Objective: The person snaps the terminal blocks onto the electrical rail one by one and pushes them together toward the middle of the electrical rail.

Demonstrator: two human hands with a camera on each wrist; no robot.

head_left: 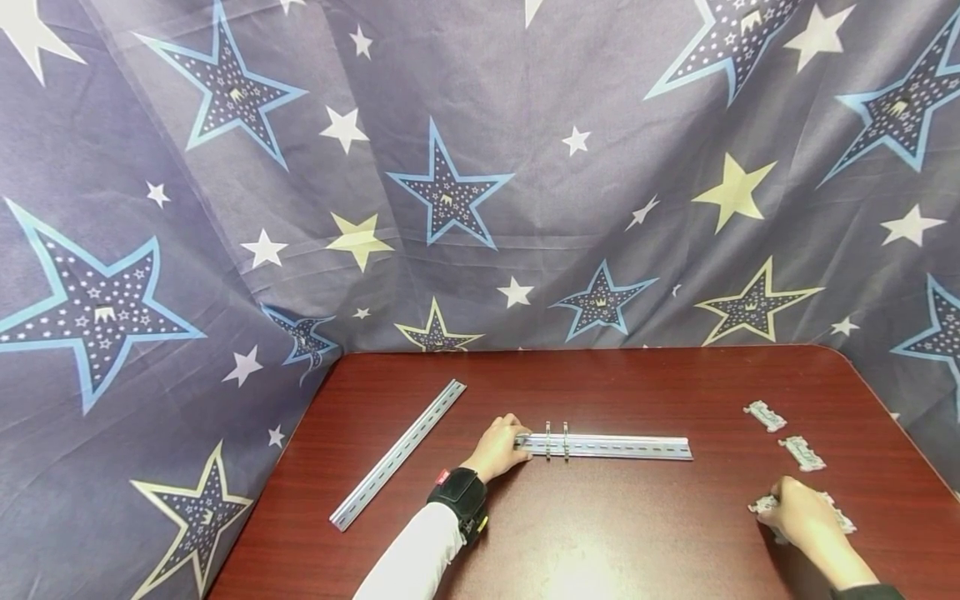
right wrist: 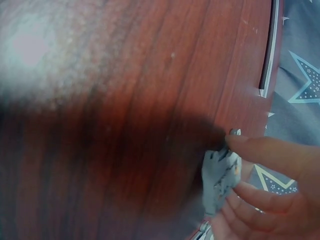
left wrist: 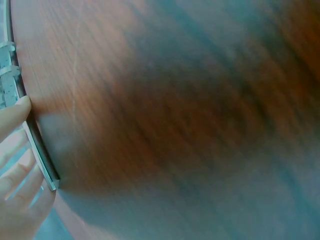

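The rail [head_left: 607,447] at mid-bench is held at its end by the left hand [head_left: 498,446]. A clip [head_left: 765,503] near the right edge is pinched by the right hand [head_left: 802,512]. Two clips [head_left: 765,415] lie beyond; a spare rail [head_left: 397,454] lies toward the left edge.

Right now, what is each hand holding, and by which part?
The left hand grips the metal rail at its left end. The right hand pinches a small grey clip between thumb and fingertips, by its edges.

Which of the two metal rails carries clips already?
The rail that the left hand holds at its end: two clips sit on it. The slanted rail farther left is bare.
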